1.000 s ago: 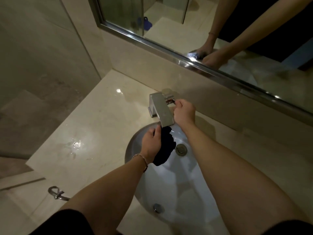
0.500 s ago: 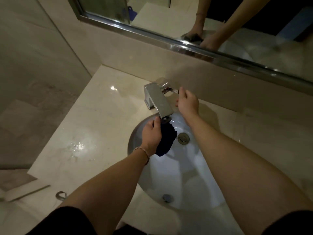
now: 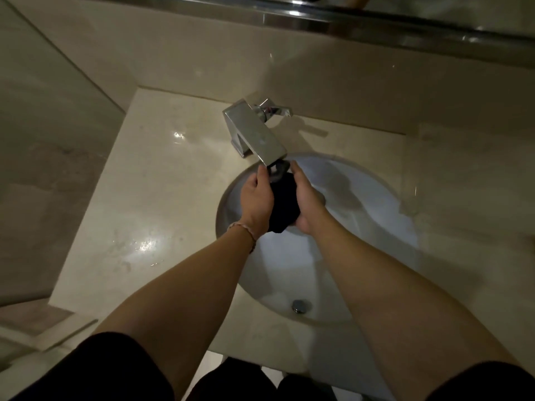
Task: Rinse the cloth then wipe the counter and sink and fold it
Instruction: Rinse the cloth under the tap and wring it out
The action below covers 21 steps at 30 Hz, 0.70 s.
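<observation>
Rinsing step: left hand (image 3: 257,202) and right hand (image 3: 307,201) both clasp the dark cloth (image 3: 285,205) under the faucet (image 3: 256,134) spout. Next: wring, then wipe the surface (image 3: 162,198).

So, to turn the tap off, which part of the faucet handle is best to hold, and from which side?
Hold the free outer end of the faucet handle. It is a flat lever that sticks out to the right behind the spout, toward the wall. Probably come from the right with the right hand, pinching it above and below; the spout blocks the left side.
</observation>
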Each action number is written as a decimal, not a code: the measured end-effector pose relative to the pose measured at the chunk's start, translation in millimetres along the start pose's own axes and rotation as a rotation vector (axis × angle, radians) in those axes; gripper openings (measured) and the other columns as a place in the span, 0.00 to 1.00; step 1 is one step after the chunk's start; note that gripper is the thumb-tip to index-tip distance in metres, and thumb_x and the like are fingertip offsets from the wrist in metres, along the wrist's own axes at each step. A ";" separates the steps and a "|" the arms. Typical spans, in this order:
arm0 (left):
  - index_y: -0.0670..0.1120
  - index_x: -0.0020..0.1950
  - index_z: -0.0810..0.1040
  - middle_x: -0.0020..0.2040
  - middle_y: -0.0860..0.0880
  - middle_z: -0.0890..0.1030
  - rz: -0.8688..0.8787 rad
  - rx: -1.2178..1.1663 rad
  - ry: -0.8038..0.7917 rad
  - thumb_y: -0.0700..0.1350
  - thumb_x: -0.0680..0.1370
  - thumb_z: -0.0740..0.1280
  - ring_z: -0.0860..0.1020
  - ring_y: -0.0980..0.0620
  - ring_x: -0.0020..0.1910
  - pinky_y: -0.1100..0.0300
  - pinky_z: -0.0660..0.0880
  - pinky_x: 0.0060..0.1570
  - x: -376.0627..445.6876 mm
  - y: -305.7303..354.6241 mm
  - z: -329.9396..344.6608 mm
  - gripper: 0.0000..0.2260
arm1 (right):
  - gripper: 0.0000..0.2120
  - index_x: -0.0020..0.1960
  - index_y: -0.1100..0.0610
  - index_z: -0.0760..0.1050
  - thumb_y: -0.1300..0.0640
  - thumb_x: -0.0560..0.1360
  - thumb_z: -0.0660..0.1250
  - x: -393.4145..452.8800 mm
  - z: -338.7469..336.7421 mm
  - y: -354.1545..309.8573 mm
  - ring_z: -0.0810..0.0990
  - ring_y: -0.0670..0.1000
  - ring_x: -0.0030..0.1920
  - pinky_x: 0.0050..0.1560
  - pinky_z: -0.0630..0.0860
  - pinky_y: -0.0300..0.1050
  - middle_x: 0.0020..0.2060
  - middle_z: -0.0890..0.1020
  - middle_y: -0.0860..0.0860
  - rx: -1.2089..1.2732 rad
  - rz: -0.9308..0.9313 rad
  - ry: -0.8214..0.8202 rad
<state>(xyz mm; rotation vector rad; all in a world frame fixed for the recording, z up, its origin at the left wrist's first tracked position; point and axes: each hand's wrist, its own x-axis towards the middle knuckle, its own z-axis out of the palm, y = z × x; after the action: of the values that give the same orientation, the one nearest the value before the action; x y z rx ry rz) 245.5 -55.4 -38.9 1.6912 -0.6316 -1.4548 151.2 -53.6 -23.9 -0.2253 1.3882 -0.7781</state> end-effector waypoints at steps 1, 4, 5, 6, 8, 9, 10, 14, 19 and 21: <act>0.48 0.52 0.83 0.50 0.45 0.86 -0.005 0.009 -0.001 0.60 0.82 0.59 0.84 0.45 0.52 0.42 0.80 0.59 2.0 -0.8 -0.4 0.19 | 0.22 0.52 0.54 0.84 0.36 0.76 0.67 3.5 4.3 0.1 0.87 0.53 0.44 0.53 0.82 0.54 0.44 0.88 0.52 -0.026 -0.017 0.028; 0.52 0.48 0.83 0.49 0.47 0.86 -0.019 0.033 0.003 0.60 0.84 0.56 0.84 0.46 0.52 0.45 0.80 0.59 1.6 1.8 -1.6 0.20 | 0.20 0.54 0.55 0.82 0.39 0.75 0.70 6.3 16.8 0.8 0.86 0.53 0.46 0.45 0.83 0.48 0.47 0.87 0.53 -0.139 -0.120 0.142; 0.52 0.48 0.83 0.49 0.48 0.86 -0.030 0.029 0.005 0.60 0.84 0.56 0.84 0.47 0.51 0.48 0.80 0.57 2.7 2.3 -2.1 0.20 | 0.19 0.54 0.57 0.82 0.42 0.75 0.72 8.6 19.3 1.8 0.86 0.54 0.46 0.44 0.83 0.49 0.47 0.86 0.54 -0.109 -0.159 0.159; 0.52 0.49 0.83 0.49 0.48 0.86 -0.043 0.021 0.005 0.60 0.84 0.56 0.84 0.47 0.51 0.49 0.80 0.56 4.1 2.7 -3.0 0.19 | 0.18 0.53 0.58 0.81 0.44 0.74 0.73 9.5 20.6 2.1 0.86 0.55 0.46 0.46 0.84 0.52 0.46 0.86 0.54 -0.074 -0.192 0.171; 0.50 0.53 0.82 0.52 0.48 0.85 -0.072 -0.015 0.010 0.60 0.84 0.58 0.84 0.47 0.52 0.51 0.81 0.55 6.7 3.0 -5.0 0.19 | 0.15 0.50 0.58 0.80 0.46 0.74 0.74 9.4 22.9 2.8 0.85 0.57 0.46 0.48 0.84 0.55 0.45 0.86 0.55 -0.031 -0.235 0.202; 0.49 0.54 0.81 0.52 0.47 0.85 -0.086 -0.036 0.019 0.61 0.83 0.59 0.84 0.47 0.53 0.51 0.81 0.55 8.1 2.6 -5.6 0.18 | 0.13 0.48 0.56 0.80 0.47 0.74 0.74 11.4 23.8 4.1 0.85 0.57 0.46 0.48 0.84 0.55 0.45 0.86 0.55 -0.013 -0.247 0.220; 0.49 0.54 0.80 0.52 0.47 0.85 -0.103 -0.046 0.028 0.61 0.83 0.61 0.84 0.47 0.53 0.51 0.81 0.55 8.2 2.4 -5.5 0.18 | 0.11 0.46 0.55 0.79 0.48 0.75 0.73 12.0 24.7 5.1 0.85 0.57 0.46 0.47 0.84 0.54 0.45 0.85 0.55 0.005 -0.249 0.234; 0.47 0.50 0.79 0.48 0.47 0.85 -0.154 -0.086 0.006 0.60 0.81 0.66 0.84 0.46 0.50 0.49 0.82 0.53 6.9 1.4 -2.3 0.16 | 0.10 0.46 0.55 0.79 0.48 0.75 0.73 17.8 29.1 10.9 0.85 0.56 0.46 0.49 0.83 0.55 0.45 0.85 0.54 0.042 -0.244 0.292; 0.43 0.45 0.80 0.44 0.42 0.85 -0.087 -0.058 0.014 0.59 0.76 0.71 0.84 0.41 0.46 0.42 0.83 0.51 5.6 -1.3 1.9 0.18 | 0.14 0.52 0.58 0.79 0.46 0.77 0.70 21.2 27.8 17.7 0.85 0.54 0.44 0.44 0.83 0.49 0.44 0.85 0.52 0.021 -0.238 0.373; 0.42 0.45 0.81 0.44 0.41 0.85 -0.053 -0.035 0.018 0.60 0.73 0.72 0.84 0.39 0.47 0.41 0.83 0.49 1.8 -1.4 4.3 0.20 | 0.15 0.54 0.60 0.79 0.47 0.79 0.69 19.9 25.4 19.3 0.85 0.53 0.44 0.39 0.80 0.43 0.44 0.85 0.53 0.030 -0.242 0.407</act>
<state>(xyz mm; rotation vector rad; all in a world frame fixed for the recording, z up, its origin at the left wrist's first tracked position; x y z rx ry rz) 241.6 -57.2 -41.1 1.7034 -0.5528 -1.4776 181.5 -59.0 -45.5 -0.2213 1.7510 -1.0874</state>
